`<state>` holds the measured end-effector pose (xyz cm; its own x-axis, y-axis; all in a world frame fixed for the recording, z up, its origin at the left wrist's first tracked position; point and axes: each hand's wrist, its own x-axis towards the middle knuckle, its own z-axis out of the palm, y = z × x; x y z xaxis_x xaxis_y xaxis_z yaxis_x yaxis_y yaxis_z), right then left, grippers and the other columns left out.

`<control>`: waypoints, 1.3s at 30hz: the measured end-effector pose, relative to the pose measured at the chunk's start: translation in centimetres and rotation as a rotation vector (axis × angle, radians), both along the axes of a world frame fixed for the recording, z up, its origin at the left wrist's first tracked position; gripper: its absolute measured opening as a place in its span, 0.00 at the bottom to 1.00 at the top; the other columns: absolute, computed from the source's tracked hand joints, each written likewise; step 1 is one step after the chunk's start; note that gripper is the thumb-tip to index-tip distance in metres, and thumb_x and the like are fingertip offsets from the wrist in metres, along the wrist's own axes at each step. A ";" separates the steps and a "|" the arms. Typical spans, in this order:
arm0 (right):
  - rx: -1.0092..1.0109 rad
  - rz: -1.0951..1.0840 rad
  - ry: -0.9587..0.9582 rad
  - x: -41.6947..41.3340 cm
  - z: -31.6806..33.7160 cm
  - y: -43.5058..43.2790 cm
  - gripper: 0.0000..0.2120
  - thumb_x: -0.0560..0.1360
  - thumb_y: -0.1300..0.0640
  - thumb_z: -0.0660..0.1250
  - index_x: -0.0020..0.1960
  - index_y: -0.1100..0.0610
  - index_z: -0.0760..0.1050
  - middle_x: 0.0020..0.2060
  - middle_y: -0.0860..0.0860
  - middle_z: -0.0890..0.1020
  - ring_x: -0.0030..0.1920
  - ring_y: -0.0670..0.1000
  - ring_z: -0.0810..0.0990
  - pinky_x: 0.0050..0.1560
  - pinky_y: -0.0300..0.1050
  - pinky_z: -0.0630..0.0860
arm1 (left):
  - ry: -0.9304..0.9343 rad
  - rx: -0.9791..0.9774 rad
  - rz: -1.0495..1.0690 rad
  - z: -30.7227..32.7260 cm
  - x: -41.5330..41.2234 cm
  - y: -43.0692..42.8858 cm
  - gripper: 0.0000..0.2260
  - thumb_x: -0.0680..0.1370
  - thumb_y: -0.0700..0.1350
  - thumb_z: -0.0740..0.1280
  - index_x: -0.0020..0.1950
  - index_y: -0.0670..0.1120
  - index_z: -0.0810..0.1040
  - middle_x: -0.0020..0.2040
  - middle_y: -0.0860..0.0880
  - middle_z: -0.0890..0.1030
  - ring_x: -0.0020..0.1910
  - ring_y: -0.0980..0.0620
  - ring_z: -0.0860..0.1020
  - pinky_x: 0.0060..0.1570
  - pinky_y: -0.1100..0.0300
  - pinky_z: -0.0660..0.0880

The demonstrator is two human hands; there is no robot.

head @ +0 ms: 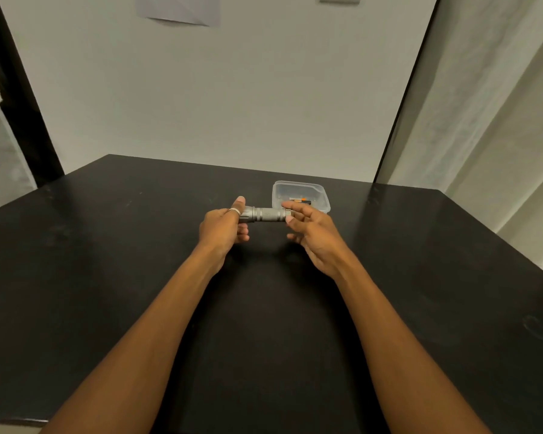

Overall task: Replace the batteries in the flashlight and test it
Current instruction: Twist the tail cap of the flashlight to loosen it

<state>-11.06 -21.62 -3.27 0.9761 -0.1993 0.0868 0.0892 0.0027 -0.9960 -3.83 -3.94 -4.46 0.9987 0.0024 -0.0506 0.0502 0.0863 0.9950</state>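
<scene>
A grey metal flashlight point(265, 214) is held level above the black table point(107, 277), lying left to right. My left hand point(223, 227) is wrapped around its left end, with a ring on the thumb. At the flashlight's right end, the thumb and fingertips of my right hand point(308, 228) pinch it; the tip of that end is hidden by them. Just behind my right hand stands a small clear plastic box point(298, 191) with batteries point(300, 200) inside, orange and black.
The table runs up to a pale wall point(232, 104) at the back. A dark post point(16, 98) stands at the left, and curtains point(499, 136) hang at the right. The table's right edge slants close to the curtain.
</scene>
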 end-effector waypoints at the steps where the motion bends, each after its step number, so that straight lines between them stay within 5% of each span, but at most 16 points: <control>1: 0.019 -0.022 0.012 0.0 0.1 0.1 0.11 0.83 0.59 0.65 0.63 0.56 0.81 0.53 0.53 0.82 0.51 0.49 0.79 0.50 0.44 0.77 | -0.008 0.009 -0.007 -0.1 0.0 0.0 0.16 0.79 0.58 0.68 0.47 0.45 0.82 0.34 0.47 0.81 0.32 0.51 0.79 0.44 0.52 0.83; 6: -0.122 -0.190 0.093 0.4 0.0 0.9 0.17 0.83 0.47 0.65 0.49 0.59 0.82 0.37 0.52 0.81 0.38 0.48 0.79 0.39 0.41 0.76 | -0.045 0.054 -0.031 -0.4 -0.1 0.0 0.17 0.80 0.58 0.67 0.47 0.44 0.83 0.32 0.48 0.80 0.31 0.52 0.79 0.43 0.53 0.83; 10: -0.015 -0.117 -0.008 0.3 0.0 0.5 0.07 0.82 0.59 0.68 0.54 0.62 0.82 0.46 0.54 0.83 0.43 0.47 0.80 0.43 0.40 0.78 | -0.030 0.043 -0.020 -0.3 0.1 -0.1 0.17 0.80 0.58 0.67 0.48 0.44 0.82 0.32 0.47 0.80 0.31 0.52 0.78 0.44 0.52 0.83; 13: 0.084 -0.059 -0.036 0.2 0.1 -0.1 0.10 0.80 0.65 0.69 0.60 0.62 0.82 0.51 0.52 0.83 0.51 0.48 0.81 0.52 0.41 0.80 | -0.027 0.051 -0.020 -0.3 0.1 -0.2 0.17 0.80 0.58 0.66 0.48 0.44 0.82 0.33 0.47 0.81 0.32 0.51 0.79 0.45 0.51 0.83; 20: -0.108 -0.225 0.046 0.7 -0.4 0.7 0.17 0.82 0.46 0.66 0.48 0.60 0.83 0.34 0.51 0.81 0.34 0.45 0.78 0.40 0.40 0.78 | -0.032 0.052 -0.019 -0.4 0.3 -0.1 0.18 0.80 0.58 0.66 0.50 0.44 0.83 0.34 0.47 0.81 0.32 0.52 0.79 0.45 0.52 0.83; 24: -0.005 -0.132 -0.026 0.1 0.0 0.3 0.08 0.81 0.59 0.69 0.56 0.62 0.83 0.44 0.53 0.83 0.44 0.48 0.80 0.45 0.39 0.80 | -0.029 0.029 -0.019 -0.5 0.4 -0.1 0.17 0.80 0.58 0.66 0.50 0.44 0.83 0.34 0.47 0.80 0.32 0.52 0.78 0.41 0.54 0.81; 27: 0.110 -0.049 -0.065 -0.2 0.2 -0.1 0.11 0.78 0.66 0.70 0.59 0.60 0.83 0.51 0.54 0.83 0.51 0.49 0.82 0.54 0.42 0.81 | -0.021 0.022 -0.023 -0.4 0.3 0.0 0.17 0.81 0.58 0.66 0.50 0.45 0.82 0.36 0.46 0.80 0.34 0.51 0.78 0.41 0.56 0.79; 30: 0.105 -0.079 -0.027 0.0 0.2 0.2 0.06 0.80 0.59 0.70 0.56 0.59 0.83 0.48 0.54 0.83 0.48 0.50 0.81 0.50 0.43 0.81 | -0.024 0.029 -0.026 -0.4 0.3 0.0 0.17 0.81 0.58 0.65 0.51 0.45 0.82 0.36 0.46 0.80 0.34 0.52 0.78 0.40 0.56 0.79; 34: -0.063 -0.225 0.046 0.5 -0.3 0.6 0.16 0.81 0.47 0.68 0.46 0.59 0.82 0.34 0.52 0.81 0.35 0.47 0.79 0.39 0.41 0.79 | -0.041 0.049 -0.035 -0.5 0.2 0.0 0.18 0.80 0.59 0.65 0.50 0.45 0.82 0.34 0.47 0.80 0.32 0.52 0.78 0.40 0.56 0.79; 39: -0.020 -0.138 -0.044 0.2 -0.1 0.2 0.07 0.80 0.60 0.70 0.56 0.62 0.82 0.47 0.56 0.83 0.46 0.49 0.82 0.45 0.40 0.82 | -0.029 0.031 -0.025 -0.4 0.3 0.1 0.17 0.81 0.58 0.65 0.50 0.45 0.82 0.35 0.47 0.80 0.34 0.51 0.78 0.40 0.56 0.79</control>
<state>-10.88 -21.43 -3.40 0.9348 -0.3289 0.1341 0.1309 -0.0321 -0.9909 -3.57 -3.87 -4.86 0.9995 -0.0212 -0.0215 0.0226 0.0546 0.9983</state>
